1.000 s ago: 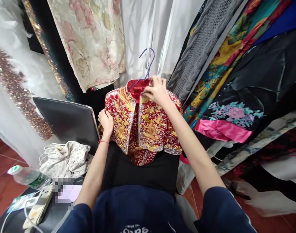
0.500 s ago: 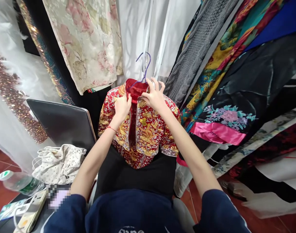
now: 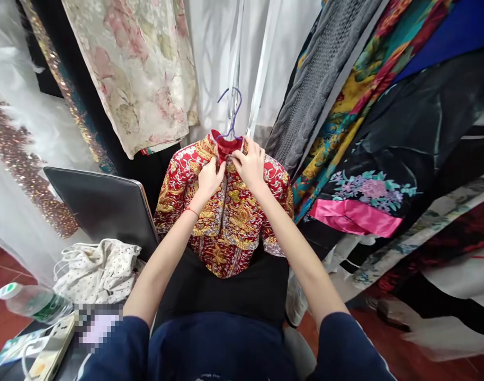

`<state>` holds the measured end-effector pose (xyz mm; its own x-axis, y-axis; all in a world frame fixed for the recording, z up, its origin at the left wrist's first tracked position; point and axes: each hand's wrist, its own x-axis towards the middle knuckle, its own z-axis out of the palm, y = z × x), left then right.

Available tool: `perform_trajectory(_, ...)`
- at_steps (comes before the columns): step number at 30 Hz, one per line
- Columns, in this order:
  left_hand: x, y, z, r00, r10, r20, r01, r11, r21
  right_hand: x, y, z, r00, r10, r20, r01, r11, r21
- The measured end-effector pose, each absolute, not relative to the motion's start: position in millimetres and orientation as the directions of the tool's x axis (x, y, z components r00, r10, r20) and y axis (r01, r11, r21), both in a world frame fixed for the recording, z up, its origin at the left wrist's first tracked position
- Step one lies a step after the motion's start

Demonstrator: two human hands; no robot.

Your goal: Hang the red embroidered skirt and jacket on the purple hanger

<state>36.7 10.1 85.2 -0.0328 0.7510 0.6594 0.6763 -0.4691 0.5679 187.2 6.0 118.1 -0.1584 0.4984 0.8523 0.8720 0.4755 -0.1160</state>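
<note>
A small red jacket (image 3: pixel 242 211) with gold and silver embroidery lies across my lap on a purple wire hanger (image 3: pixel 233 114), its hook sticking up above the collar. My left hand (image 3: pixel 211 177) is closed on the jacket's front edge just below the collar. Opposite it, my right hand (image 3: pixel 250 163) pinches the other front edge at the collar, its remaining fingers bent over the cloth. Between my hands the two front edges lie close together. My fingers hide whatever fastening is at the neck.
Left of my lap stand a dark laptop (image 3: pixel 102 209), a crumpled dotted cloth (image 3: pixel 99 270), a plastic bottle (image 3: pixel 33 301) and a power strip (image 3: pixel 53 346). Hanging clothes crowd both sides, among them a floral garment (image 3: pixel 134 74) and a grey knit (image 3: pixel 317 79).
My left hand has moved right, bringing the left front edge over to the right one, so the gap down the jacket's front has closed. My right fingers have curled down.
</note>
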Motion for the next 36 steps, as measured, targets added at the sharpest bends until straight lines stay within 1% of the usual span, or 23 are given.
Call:
perform_trajectory(2, 28, 9, 71, -0.046, 0.729, 0.683, 0.555, -0.55, 0.624, 179, -5, 112, -0.118, 0.479, 0.87, 0.859, 0.489, -0.152)
perform_trajectory(3, 23, 6, 59, -0.085, 0.728, 0.681, 0.456, -0.579, 0.676, 176, -14, 103, -0.097, 0.471, 0.877, 0.845, 0.505, -0.178)
perform_trajectory(4, 17, 0, 43, -0.153, 0.742, 0.653, 0.331, -0.584, 0.741, 172, -25, 88, -0.061, 0.475, 0.878, 0.818, 0.528, -0.228)
perform_trajectory(5, 11, -9, 22, -0.232, 0.771, 0.593, 0.184, -0.564, 0.805, 170, -38, 68, -0.027, 0.502, 0.864, 0.773, 0.559, -0.301)
perform_trajectory(6, 5, -20, -2, -0.334, 0.831, 0.445, 0.019, -0.466, 0.885, 167, -53, 42, 0.016, 0.572, 0.82, 0.684, 0.591, -0.426)
perform_trajectory(7, 0, -32, -30, -0.424, 0.872, 0.245, -0.147, -0.333, 0.931, 164, -68, 12, 0.083, 0.688, 0.721, 0.523, 0.585, -0.62)
perform_trajectory(8, -4, -46, -59, -0.454, 0.88, 0.138, -0.199, -0.251, 0.947, 160, -83, -22, 0.125, 0.84, 0.528, 0.275, 0.483, -0.832)
perform_trajectory(9, -7, -59, -89, -0.46, 0.886, 0.052, -0.231, -0.176, 0.957, 157, -96, -57, 0.138, 0.954, 0.267, -0.008, 0.271, -0.963)
perform_trajectory(10, -9, -70, -117, -0.452, 0.891, -0.043, -0.265, -0.088, 0.96, 152, -108, -92, 0.114, 0.984, 0.139, -0.096, 0.15, -0.984)
perform_trajectory(13, -10, -87, -183, -0.387, 0.862, -0.327, -0.369, 0.181, 0.912, 141, -126, -176, 0.049, 0.992, -0.117, -0.249, -0.101, -0.963)
perform_trajectory(15, -9, -83, -207, -0.339, 0.823, -0.456, -0.427, 0.297, 0.854, 138, -123, -211, 0.03, 0.963, -0.268, -0.348, -0.241, -0.906)
perform_trajectory(17, -8, -70, -218, -0.313, 0.794, -0.522, -0.476, 0.344, 0.809, 139, -110, -233, 0.036, 0.924, -0.38, -0.44, -0.327, -0.837)
perform_trajectory(19, -9, -55, -224, -0.299, 0.782, -0.547, -0.518, 0.349, 0.781, 143, -94, -247, 0.067, 0.893, -0.445, -0.523, -0.348, -0.778)
perform_trajectory(23, -12, -37, -232, -0.24, 0.781, -0.577, -0.575, 0.364, 0.733, 146, -74, -266, 0.115, 0.865, -0.488, -0.637, -0.312, -0.705)
perform_trajectory(25, -12, -37, -236, -0.184, 0.789, -0.586, -0.592, 0.387, 0.707, 142, -73, -271, 0.099, 0.864, -0.493, -0.664, -0.312, -0.68)
perform_trajectory(28, -7, -48, -242, -0.053, 0.804, -0.592, -0.593, 0.452, 0.666, 135, -78, -272, 0.04, 0.879, -0.475, -0.682, -0.323, -0.656)
perform_trajectory(32, 7, -74, -252, 0.125, 0.792, -0.598, -0.56, 0.554, 0.616, 136, -93, -265, -0.015, 0.908, -0.42, -0.693, -0.312, -0.65)
perform_trajectory(36, 14, -96, -261, 0.215, 0.783, -0.583, -0.535, 0.594, 0.601, 151, -110, -260, -0.007, 0.926, -0.377, -0.676, -0.282, -0.681)
